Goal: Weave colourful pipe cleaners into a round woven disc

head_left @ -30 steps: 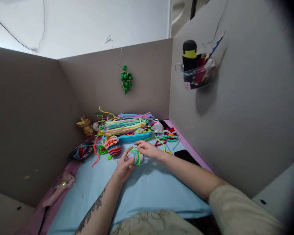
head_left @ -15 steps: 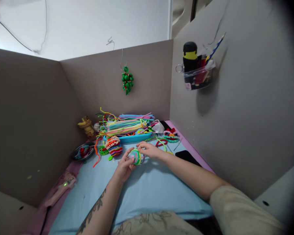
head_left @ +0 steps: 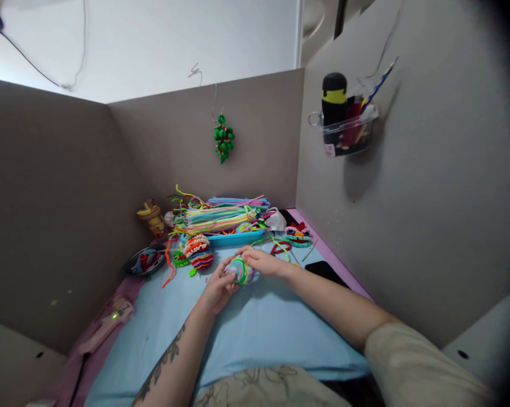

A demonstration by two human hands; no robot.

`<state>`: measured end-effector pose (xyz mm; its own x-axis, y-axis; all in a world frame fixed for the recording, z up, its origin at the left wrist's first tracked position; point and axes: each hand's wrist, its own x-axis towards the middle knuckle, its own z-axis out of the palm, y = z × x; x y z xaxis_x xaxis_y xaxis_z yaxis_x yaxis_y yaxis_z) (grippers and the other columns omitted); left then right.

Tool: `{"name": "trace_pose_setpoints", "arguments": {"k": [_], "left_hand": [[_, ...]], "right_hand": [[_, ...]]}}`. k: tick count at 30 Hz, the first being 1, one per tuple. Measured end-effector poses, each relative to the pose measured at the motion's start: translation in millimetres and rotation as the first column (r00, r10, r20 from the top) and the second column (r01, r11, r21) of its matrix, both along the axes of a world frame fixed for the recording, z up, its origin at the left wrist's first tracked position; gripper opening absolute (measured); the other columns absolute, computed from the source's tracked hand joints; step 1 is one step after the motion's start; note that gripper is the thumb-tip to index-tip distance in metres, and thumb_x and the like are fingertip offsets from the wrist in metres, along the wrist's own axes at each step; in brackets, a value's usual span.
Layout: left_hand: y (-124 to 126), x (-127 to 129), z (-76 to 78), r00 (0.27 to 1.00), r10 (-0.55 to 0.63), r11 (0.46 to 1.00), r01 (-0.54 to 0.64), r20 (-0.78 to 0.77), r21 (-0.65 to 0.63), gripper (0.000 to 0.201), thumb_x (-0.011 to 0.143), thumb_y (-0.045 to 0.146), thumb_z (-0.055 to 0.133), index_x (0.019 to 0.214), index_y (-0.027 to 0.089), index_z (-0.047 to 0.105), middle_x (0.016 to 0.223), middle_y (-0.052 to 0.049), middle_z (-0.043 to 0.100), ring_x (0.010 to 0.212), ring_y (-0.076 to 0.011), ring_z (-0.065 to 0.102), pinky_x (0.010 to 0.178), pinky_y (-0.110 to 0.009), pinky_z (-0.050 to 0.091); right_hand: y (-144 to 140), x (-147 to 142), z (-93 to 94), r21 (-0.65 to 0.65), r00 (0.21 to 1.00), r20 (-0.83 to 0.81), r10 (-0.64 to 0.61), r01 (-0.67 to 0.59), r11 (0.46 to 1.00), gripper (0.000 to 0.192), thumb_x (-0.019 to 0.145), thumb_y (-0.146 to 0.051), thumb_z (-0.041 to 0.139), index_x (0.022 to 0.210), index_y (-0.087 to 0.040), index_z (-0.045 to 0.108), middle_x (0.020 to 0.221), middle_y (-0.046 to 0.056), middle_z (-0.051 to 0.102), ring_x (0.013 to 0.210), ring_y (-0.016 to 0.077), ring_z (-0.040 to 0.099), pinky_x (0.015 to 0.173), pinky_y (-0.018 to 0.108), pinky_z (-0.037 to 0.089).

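Observation:
A small round piece coiled from fuzzy pipe cleaners (head_left: 242,271), striped in teal, green, yellow and pink, is held above the blue cloth. My left hand (head_left: 220,284) is closed around its left side, thumb on the front. At its upper right edge, my right hand (head_left: 258,260) is closed with bent fingers against the piece; its fingertips are partly hidden. Left of my hands sits a multicoloured striped pipe-cleaner piece (head_left: 199,251). Behind them, a bundle of loose pipe cleaners (head_left: 221,217) lies over a blue tray (head_left: 233,239).
A dark bowl (head_left: 130,268) and a pink glue gun (head_left: 106,327) with a lit green light are at left. A black phone (head_left: 326,273) lies at right near a teal and red pipe-cleaner piece (head_left: 298,235). Grey partitions (head_left: 263,135) enclose the table.
The coiled piece has turned in my hands, showing more of its striped face. Both hands stay around it. The whole view has shifted slightly.

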<state>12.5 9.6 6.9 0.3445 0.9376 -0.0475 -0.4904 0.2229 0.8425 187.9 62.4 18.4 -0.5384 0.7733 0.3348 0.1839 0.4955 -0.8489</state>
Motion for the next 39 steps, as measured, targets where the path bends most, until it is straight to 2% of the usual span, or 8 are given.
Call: {"name": "trace_pose_setpoints", "arguments": {"k": [2,6,8,11,19,27,31,39], "left_hand": [[1,-1,-0.5,1.0,0.025,1.0,-0.025,-0.006,-0.01,0.057,0.065,0.019,0.071,0.118,0.02,0.05,0.092,-0.006,0.062,0.069,-0.0122,0.059,0.055,-0.02,0.045],[5,-5,-2.0,0.995,0.094,0.996,-0.093,0.044,-0.007,0.053,0.067,0.018,0.07,0.116,0.02,0.051,0.09,-0.006,0.062,0.068,-0.0117,0.059,0.055,-0.02,0.045],[7,-6,-2.1,0.989,0.122,0.993,-0.121,0.079,-0.017,0.049,0.068,0.018,0.069,0.114,0.02,0.052,0.09,-0.005,0.061,0.069,-0.0116,0.059,0.056,-0.02,0.045],[8,-6,-1.6,0.983,0.153,0.988,-0.151,0.103,-0.027,0.047,0.067,0.017,0.07,0.111,0.021,0.054,0.092,-0.004,0.062,0.071,-0.0118,0.059,0.058,-0.021,0.045],[9,-4,-3.5,0.977,0.171,0.984,-0.175,0.128,0.019,0.055,0.061,0.011,0.074,0.11,0.019,0.052,0.098,-0.006,0.062,0.078,-0.014,0.06,0.065,-0.024,0.048],[7,-2,-3.2,0.983,0.164,0.986,-0.166,0.084,0.019,0.051,0.063,0.012,0.072,0.11,0.02,0.053,0.098,-0.005,0.061,0.077,-0.0123,0.06,0.062,-0.021,0.048],[6,0,-1.5,0.987,0.152,0.988,-0.151,0.059,-0.009,0.048,0.065,0.015,0.071,0.109,0.02,0.053,0.103,-0.006,0.06,0.084,-0.0155,0.061,0.071,-0.028,0.049],[14,-2,-11.0,0.937,0.349,0.937,-0.349,-0.024,0.011,0.048,0.058,0.018,0.076,0.102,0.018,0.056,0.084,-0.003,0.062,0.076,-0.0145,0.061,0.069,-0.028,0.049]], "right_hand": [[1,1,1.2,-0.039,0.999,-0.05,-0.017,0.015,0.999,0.033,0.079,-0.047,0.051,0.076,-0.017,0.062,0.112,0.008,0.054,0.105,0.0194,0.05,0.093,0.033,0.036],[3,2,0.4,-0.164,0.956,-0.254,-0.145,0.105,0.981,0.034,0.08,-0.048,0.049,0.096,-0.02,0.059,0.111,0.006,0.056,0.103,0.0185,0.051,0.09,0.034,0.038],[4,2,-0.5,-0.168,0.934,-0.303,-0.191,0.145,0.975,0.032,0.078,-0.047,0.052,0.093,-0.02,0.059,0.107,0.006,0.058,0.102,0.0186,0.051,0.089,0.035,0.038],[2,2,-0.3,-0.077,0.953,-0.247,-0.176,0.162,0.984,0.025,0.074,-0.042,0.059,0.079,-0.018,0.062,0.11,0.007,0.054,0.109,0.0203,0.048,0.091,0.034,0.037],[-6,-4,-3.1,0.099,0.983,-0.024,-0.181,0.182,0.978,0.02,0.077,-0.036,0.058,0.075,-0.018,0.066,0.117,0.008,0.048,0.113,0.0207,0.045,0.1,0.038,0.028],[1,-8,-16.1,-0.014,0.993,-0.04,-0.115,0.114,0.993,0.028,0.079,-0.042,0.054,0.072,-0.016,0.06,0.121,0.01,0.044,0.118,0.021,0.041,0.098,0.037,0.032],[4,-7,-14.1,-0.033,0.984,-0.09,-0.154,0.151,0.988,0.031,0.081,-0.045,0.051,0.071,-0.016,0.058,0.121,0.01,0.041,0.119,0.0205,0.039,0.099,0.036,0.031],[3,-6,-13.2,-0.079,0.969,-0.104,-0.224,0.217,0.973,0.029,0.075,-0.046,0.057,0.074,-0.017,0.062,0.12,0.01,0.043,0.114,0.0212,0.044,0.087,0.035,0.042]]}}
